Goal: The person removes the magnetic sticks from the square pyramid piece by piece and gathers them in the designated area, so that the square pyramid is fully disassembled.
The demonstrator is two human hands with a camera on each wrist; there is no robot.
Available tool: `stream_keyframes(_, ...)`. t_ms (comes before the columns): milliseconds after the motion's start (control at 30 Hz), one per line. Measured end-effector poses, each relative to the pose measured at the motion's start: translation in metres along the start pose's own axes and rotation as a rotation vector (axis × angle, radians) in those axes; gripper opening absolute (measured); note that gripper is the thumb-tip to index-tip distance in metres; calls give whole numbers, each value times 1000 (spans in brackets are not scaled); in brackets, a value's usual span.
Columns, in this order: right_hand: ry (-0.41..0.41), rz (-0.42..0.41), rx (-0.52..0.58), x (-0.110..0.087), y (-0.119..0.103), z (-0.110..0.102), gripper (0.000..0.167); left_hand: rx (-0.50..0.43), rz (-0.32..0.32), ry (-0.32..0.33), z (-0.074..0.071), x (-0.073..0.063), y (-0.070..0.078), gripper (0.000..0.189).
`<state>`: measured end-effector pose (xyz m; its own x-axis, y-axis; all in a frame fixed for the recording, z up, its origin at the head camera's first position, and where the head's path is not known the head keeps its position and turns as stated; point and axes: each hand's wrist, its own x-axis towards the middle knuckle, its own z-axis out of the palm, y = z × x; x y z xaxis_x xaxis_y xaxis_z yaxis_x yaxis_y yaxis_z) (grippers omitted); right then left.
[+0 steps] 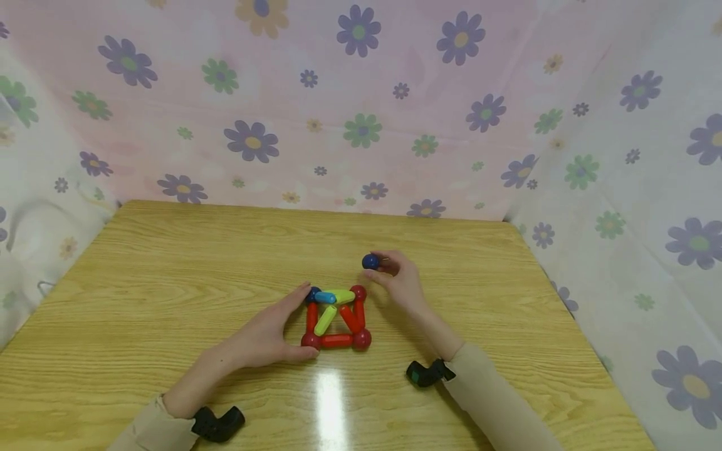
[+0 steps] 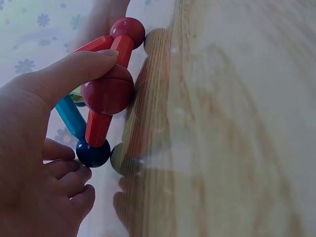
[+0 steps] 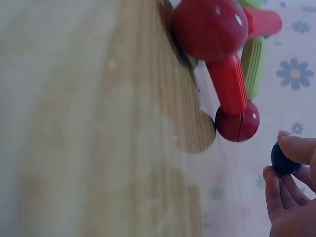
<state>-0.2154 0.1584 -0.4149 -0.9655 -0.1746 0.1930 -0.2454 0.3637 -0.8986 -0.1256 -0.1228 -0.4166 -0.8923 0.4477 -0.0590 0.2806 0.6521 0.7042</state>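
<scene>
A small frame of magnetic rods and balls lies on the table, with red balls at three corners and a dark blue ball at the fourth. Red rods join corners; a light blue rod, yellow-green rods and another red rod slant inward. My left hand holds its left side, thumb on the near red ball, fingers by the blue corner ball. Beyond the frame's far right corner, my right hand pinches a loose dark blue ball between thumb and fingers.
The wooden table extends around the frame on all sides. A flowered cloth hangs behind it and along both sides. Black wrist devices sit at both sleeve cuffs. A thin cable lies beside the left table edge.
</scene>
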Motion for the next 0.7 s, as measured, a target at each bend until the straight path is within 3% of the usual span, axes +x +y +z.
stream_keyframes(167, 14, 29, -36, 14, 7, -1, 45, -9, 4, -1, -1, -1, 0, 112)
stream_keyframes(400, 23, 75, -3, 34, 15, 2, 43, 1, -2, 2, -1, 0, -1, 112)
stream_keyframes(700, 42, 69, -75, 58, 29, 4, 44, -8, -1, -4, -1, -1, 0, 112)
